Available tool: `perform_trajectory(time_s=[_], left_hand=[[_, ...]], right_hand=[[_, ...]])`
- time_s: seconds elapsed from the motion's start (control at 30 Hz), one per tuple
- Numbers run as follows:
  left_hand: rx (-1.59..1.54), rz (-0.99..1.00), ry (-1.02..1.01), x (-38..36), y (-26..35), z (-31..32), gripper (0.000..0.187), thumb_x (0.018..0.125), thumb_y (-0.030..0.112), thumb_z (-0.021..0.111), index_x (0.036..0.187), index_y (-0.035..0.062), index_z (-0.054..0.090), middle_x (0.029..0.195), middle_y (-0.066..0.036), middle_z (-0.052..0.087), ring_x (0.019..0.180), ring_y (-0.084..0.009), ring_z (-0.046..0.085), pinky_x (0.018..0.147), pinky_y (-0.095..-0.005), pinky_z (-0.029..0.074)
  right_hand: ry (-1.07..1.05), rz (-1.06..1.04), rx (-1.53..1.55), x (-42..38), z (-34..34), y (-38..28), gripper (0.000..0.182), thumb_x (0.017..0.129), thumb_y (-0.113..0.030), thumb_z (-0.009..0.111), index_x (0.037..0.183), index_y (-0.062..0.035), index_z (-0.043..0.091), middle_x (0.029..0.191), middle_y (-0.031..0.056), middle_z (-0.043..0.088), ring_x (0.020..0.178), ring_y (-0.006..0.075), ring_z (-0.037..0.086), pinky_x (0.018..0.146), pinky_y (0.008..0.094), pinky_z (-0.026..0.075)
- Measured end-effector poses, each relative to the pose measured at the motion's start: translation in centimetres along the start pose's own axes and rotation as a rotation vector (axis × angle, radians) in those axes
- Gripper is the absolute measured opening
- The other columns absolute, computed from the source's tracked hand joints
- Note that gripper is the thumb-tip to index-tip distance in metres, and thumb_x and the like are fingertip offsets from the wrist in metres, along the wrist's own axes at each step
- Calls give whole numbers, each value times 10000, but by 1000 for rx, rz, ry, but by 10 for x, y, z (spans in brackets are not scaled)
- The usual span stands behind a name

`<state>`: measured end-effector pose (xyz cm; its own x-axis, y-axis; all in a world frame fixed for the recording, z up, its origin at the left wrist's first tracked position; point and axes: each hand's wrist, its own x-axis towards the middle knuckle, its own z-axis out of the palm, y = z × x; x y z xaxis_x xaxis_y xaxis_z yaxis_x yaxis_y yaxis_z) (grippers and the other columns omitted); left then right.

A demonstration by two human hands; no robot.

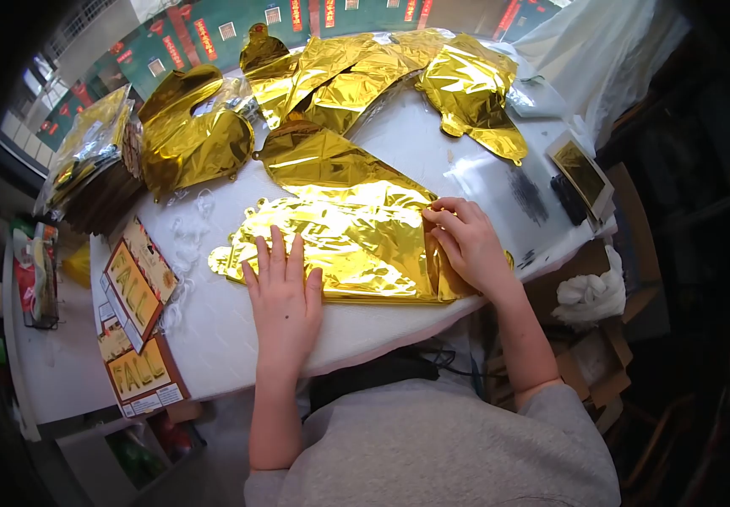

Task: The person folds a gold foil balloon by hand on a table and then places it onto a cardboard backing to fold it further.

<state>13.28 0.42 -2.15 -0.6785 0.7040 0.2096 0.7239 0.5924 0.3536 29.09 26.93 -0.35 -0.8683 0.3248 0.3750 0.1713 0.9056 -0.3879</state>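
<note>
A stack of flat gold foil balloons [356,262] lies at the near edge of the white-covered table. My left hand [283,291] rests palm down on its left part, fingers spread. At the right end, my right hand [466,241] is closed, its fingertips pinching the folded edge of the foil. Just behind the stack, another gold foil balloon [340,165] reaches diagonally up to the left and overlaps it.
More gold foil balloons [200,139] cover the back of the table, one [471,89] at the right. Printed FALL cards [137,283] and white string [187,241] lie at left, below a pile of packages [95,169]. A framed panel [580,173] leans at right above cardboard boxes [597,372].
</note>
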Motion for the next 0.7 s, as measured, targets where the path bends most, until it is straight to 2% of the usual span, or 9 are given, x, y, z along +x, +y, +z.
perform_trajectory(time_s=[0.17, 0.23, 0.3, 0.37, 0.43, 0.5, 0.53, 0.57, 0.7], left_hand=[[4, -36, 4, 0, -2, 4, 538, 1079, 272, 504, 1564, 43, 467, 1714, -187, 281, 1601, -388, 196, 1281, -604, 94], [-21, -28, 25, -1, 3, -2, 533, 1077, 262, 500, 1566, 53, 464, 1712, -175, 293, 1606, -376, 188, 1284, -601, 88], [-41, 28, 124, -3, 6, -8, 473, 1059, 224, 538, 1499, 51, 532, 1662, -165, 390, 1591, -374, 242, 1286, -600, 93], [-79, 78, 97, -7, 6, -13, 429, 1045, 193, 560, 1449, 47, 567, 1624, -162, 440, 1571, -377, 288, 1284, -601, 110], [-118, 124, 70, -14, 9, -17, 386, 1031, 161, 581, 1398, 42, 602, 1586, -159, 491, 1552, -379, 334, 1283, -602, 127], [-215, 184, 9, -20, 17, -22, 337, 1004, 110, 614, 1330, 29, 636, 1526, -163, 549, 1508, -380, 409, 1279, -598, 165], [-213, 203, 14, -23, 20, -24, 338, 994, 97, 625, 1322, 21, 646, 1519, -166, 558, 1486, -377, 442, 1271, -587, 208], [-213, 203, 14, -26, 22, -23, 338, 994, 97, 625, 1322, 21, 646, 1519, -166, 558, 1486, -377, 442, 1271, -587, 208], [-256, 287, 1, -36, 29, -18, 340, 980, 116, 660, 1309, 30, 682, 1495, -158, 582, 1449, -365, 492, 1249, -566, 275]], right_hand=[[-111, 60, 160, 16, -16, 12, 167, 1014, -83, 609, 1136, -26, 707, 1157, 114, 662, 1124, 316, 621, 980, 387, 496], [-112, 21, 141, 30, -20, 15, 175, 1021, -85, 603, 1150, -22, 704, 1131, 126, 660, 1098, 313, 631, 964, 380, 504], [-240, 0, 281, 47, -22, 15, 173, 1026, -84, 601, 1145, -16, 706, 1106, 128, 660, 1060, 304, 643, 943, 377, 513], [-277, -26, 308, 65, -19, 16, 166, 1020, -98, 624, 1131, -23, 722, 1077, 125, 663, 1028, 292, 653, 914, 374, 521], [-436, -56, 304, 81, -17, 16, 163, 1011, -126, 653, 1117, -35, 738, 1062, 117, 670, 1016, 285, 662, 897, 374, 526], [-484, -45, 274, 92, -15, 14, 169, 1002, -158, 678, 1108, -46, 747, 1053, 118, 676, 986, 283, 676, 873, 378, 536], [-554, -41, 272, 96, -13, 14, 168, 997, -162, 685, 1100, -45, 748, 1046, 119, 678, 965, 281, 682, 863, 379, 541], [-625, -38, 270, 98, -11, 14, 167, 993, -166, 692, 1091, -44, 750, 1040, 120, 680, 945, 280, 689, 852, 379, 546], [-574, -52, 277, 99, 1, 18, 163, 982, -168, 706, 1075, -43, 752, 1030, 126, 686, 935, 276, 692, 845, 383, 549]])
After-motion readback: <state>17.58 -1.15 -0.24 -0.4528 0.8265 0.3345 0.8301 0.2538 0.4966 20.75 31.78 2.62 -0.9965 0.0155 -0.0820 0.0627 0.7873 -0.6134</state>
